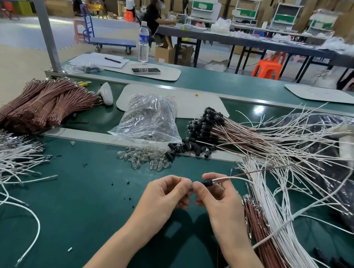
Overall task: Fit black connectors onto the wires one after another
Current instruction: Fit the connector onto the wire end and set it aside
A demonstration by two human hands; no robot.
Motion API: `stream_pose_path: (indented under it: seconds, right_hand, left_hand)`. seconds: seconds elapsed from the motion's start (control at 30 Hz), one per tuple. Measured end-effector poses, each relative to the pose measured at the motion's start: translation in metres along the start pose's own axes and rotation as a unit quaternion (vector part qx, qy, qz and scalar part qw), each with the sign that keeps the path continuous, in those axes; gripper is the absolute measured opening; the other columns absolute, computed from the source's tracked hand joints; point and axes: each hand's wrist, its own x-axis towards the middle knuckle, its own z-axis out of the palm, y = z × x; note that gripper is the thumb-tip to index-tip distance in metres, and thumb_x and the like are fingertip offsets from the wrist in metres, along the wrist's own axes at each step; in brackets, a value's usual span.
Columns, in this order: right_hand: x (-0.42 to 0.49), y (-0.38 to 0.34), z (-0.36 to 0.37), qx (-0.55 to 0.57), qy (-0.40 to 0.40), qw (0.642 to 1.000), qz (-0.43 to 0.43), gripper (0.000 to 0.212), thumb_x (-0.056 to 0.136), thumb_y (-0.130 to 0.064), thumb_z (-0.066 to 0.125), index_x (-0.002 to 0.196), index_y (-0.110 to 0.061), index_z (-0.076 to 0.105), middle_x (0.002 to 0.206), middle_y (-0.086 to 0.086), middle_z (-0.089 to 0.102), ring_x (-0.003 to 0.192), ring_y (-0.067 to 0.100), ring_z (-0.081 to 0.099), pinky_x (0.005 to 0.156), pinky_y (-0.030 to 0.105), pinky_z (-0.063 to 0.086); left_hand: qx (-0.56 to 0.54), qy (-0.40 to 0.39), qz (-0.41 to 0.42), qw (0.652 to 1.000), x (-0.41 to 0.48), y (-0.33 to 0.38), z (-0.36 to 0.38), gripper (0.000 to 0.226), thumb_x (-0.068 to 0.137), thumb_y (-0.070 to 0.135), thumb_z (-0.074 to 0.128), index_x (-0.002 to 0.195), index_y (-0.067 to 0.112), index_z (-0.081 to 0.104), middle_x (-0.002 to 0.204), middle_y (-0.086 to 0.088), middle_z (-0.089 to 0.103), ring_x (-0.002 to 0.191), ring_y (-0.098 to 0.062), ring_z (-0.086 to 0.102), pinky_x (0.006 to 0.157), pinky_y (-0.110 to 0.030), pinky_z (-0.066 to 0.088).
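We see both hands meet above the green mat (91,201), in front of the bag (148,117) and a little to its right. The right hand (218,200) pinches a black connector (206,182) between thumb and forefinger, and a white wire (231,178) runs out of its back end to the right. The left hand (166,194) has its fingers curled, and thumb and forefinger pinch the connector's front end. They may hold a small part there too, but we cannot tell. Loose connectors (190,148) lie at the bag's near right corner, and clear bulbs (144,158) lie just in front of the bag. Capped wires (210,125) lie right of the bag, brown bundles (46,104) left of it. White wires (296,222) fan out well to its right.
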Motion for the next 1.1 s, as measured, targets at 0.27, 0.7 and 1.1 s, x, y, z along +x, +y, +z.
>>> stream_pose_path:
  seconds: [0.27, 0.7, 1.1]
  right_hand:
    - [0.0005, -0.0003, -0.0003, 0.011, 0.019, 1.000, -0.003, 0.025, 0.076, -0.030, 0.080, 0.096, -0.023, 0.066, 0.073, -0.004, 0.073, 0.060, 0.007, 0.065, 0.062, 0.012, 0.049]
    - [0.0009, 0.0024, -0.0020, -0.014, 0.020, 1.000, -0.017, 0.019, 0.085, -0.019, 0.079, 0.095, -0.027, 0.066, 0.071, -0.006, 0.071, 0.062, 0.006, 0.064, 0.064, 0.012, 0.049]
    - [0.0001, -0.0008, -0.0007, -0.029, -0.011, 0.999, -0.025, 0.021, 0.088, -0.014, 0.076, 0.100, -0.027, 0.064, 0.072, -0.009, 0.072, 0.063, 0.004, 0.065, 0.065, 0.009, 0.048]
  left_hand:
    - [0.033, -0.019, 0.014, 0.999, -0.0031, 0.0044, 0.0011, 0.019, 0.097, 0.020, 0.063, 0.097, 0.003, 0.071, 0.079, 0.000, 0.072, 0.070, -0.012, 0.065, 0.068, -0.022, 0.055]
    - [0.092, -0.018, 0.014, 0.996, -0.0062, 0.0033, 0.0035, 0.015, 0.100, 0.017, 0.060, 0.095, 0.008, 0.071, 0.077, 0.003, 0.072, 0.068, -0.012, 0.066, 0.066, -0.022, 0.055]
    - [0.099, -0.017, 0.006, 0.995, -0.0047, 0.0030, 0.0059, 0.019, 0.104, 0.019, 0.051, 0.094, 0.009, 0.064, 0.077, 0.005, 0.072, 0.068, -0.012, 0.065, 0.066, -0.024, 0.054]
